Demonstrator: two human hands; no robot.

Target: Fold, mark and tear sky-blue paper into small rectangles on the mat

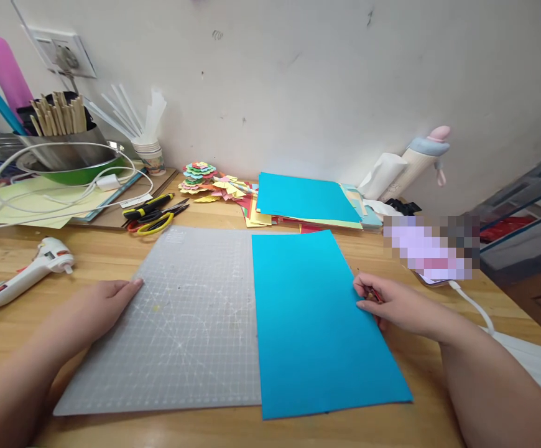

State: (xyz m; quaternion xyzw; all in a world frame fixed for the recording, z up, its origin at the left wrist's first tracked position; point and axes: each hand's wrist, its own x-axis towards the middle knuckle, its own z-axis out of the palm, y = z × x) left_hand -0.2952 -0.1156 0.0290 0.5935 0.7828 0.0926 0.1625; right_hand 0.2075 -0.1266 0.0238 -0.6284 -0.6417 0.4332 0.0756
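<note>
A blue sheet of paper (314, 323) lies on the right part of a grey cutting mat (177, 323) on a wooden table. My left hand (100, 305) rests with its fingers stretched out, fingertips touching the mat's left edge. My right hand (394, 305) sits at the sheet's right edge, thumb and fingers closed around a small red and dark object that I cannot make out.
A white glue gun (23, 274) lies at the left. Scissors (156, 218) lie behind the mat. A stack of coloured paper (305, 199) and paper flowers (200, 177) sit by the wall. A metal bowl with sticks (63, 140) stands back left. A white cable (499, 330) runs along the right.
</note>
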